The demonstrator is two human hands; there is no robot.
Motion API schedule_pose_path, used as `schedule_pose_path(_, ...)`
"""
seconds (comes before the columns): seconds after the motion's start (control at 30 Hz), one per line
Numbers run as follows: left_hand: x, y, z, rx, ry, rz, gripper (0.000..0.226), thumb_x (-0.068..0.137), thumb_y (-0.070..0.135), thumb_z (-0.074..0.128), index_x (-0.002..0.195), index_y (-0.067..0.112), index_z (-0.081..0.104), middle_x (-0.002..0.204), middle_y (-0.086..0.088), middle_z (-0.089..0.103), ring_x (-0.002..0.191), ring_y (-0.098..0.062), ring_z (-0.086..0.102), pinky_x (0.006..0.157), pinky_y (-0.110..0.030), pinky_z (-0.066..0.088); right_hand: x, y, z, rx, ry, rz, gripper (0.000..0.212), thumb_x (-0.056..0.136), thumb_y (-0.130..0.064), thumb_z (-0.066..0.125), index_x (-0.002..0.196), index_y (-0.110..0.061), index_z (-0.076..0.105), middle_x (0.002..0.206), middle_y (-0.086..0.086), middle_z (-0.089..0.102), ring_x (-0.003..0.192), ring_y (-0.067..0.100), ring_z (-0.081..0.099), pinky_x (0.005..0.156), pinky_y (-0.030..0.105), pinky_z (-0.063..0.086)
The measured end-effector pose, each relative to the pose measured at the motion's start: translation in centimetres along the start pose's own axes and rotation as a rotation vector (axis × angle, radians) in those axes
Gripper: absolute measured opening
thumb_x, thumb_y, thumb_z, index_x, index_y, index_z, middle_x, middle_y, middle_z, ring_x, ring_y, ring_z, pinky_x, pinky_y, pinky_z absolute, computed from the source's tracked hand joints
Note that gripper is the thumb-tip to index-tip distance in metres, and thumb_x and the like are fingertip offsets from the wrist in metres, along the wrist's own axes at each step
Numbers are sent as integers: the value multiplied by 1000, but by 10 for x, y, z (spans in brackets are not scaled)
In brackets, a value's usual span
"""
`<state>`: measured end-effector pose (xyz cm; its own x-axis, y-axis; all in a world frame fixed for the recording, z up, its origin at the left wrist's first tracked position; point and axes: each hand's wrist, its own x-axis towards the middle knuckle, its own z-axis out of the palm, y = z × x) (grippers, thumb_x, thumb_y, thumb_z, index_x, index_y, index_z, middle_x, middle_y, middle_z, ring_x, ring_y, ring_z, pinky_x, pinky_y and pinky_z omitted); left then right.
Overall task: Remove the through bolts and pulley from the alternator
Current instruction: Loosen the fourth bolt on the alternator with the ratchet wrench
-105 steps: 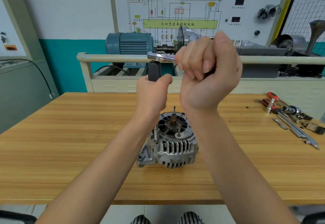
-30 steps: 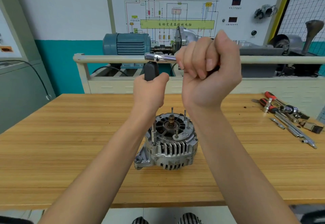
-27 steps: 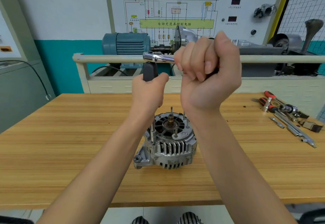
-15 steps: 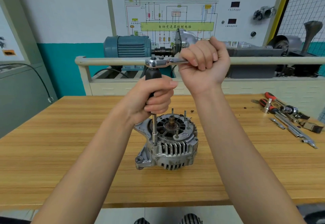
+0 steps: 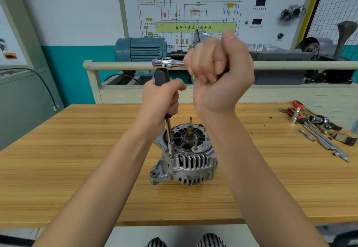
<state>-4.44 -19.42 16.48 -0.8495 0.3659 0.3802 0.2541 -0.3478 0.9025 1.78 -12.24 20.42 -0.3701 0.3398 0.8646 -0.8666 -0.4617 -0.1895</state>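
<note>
Wooden workbench (image 5: 77, 159) carries the alternator (image 5: 186, 155) upright at its centre, below both raised forearms. To its left, the left hand (image 5: 162, 101) wraps a black-handled driver (image 5: 168, 130) standing on the housing's rim; the right hand (image 5: 219, 72) fists around the chrome ratchet (image 5: 167, 63) lying level across the driver's top.

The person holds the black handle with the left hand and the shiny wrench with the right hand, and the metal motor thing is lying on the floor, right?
Not quite. The alternator sits on the wooden table, not the floor, as the head view shows. The rest is right: the left hand grips the black handle, and the right hand grips the ratchet wrench.
</note>
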Motion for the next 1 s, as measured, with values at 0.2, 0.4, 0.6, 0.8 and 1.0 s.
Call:
schedule_pose_path(0.2,2,6,-25,-270,-655,-135,37,69,15,74,50,17,43,36,8,34,27,-4,27,34,-17,23,21,-4,-29,480,254,397,48,83,-15,36,35,-15,34,30,-4,24,38,12,9,44,20,21)
schedule_pose_path(0.4,1,6,-13,-152,-452,-133,48,81,8,55,41,21,33,32,9,24,25,-4,17,32,-14,15,19,-4,-29,457,300,342,51,87,-14,34,36,-16,35,31,-5,25,29,10,22,40,20,24)
schedule_pose_path(0.6,-1,1,7,-26,93,-35,43,86,0,51,56,20,26,38,8,22,32,-9,13,36,-15,15,0,1,-2,64,73,62,50,88,-6,33,39,-19,37,34,-6,28,33,9,23,45,26,22)
schedule_pose_path(0.8,0,-3,0,-6,26,5,42,81,-3,55,57,19,29,40,8,25,34,-9,17,37,-18,17,-3,3,1,2,22,-4,43,84,-4,35,45,-20,40,35,-4,29,33,10,23,45,30,16)
schedule_pose_path(1.0,6,3,-26,-329,-679,-186,39,69,15,75,50,15,41,35,7,31,27,-6,23,33,-17,22,20,-2,-28,399,241,381,46,81,-13,39,36,-16,35,32,-4,25,30,11,23,43,21,25)
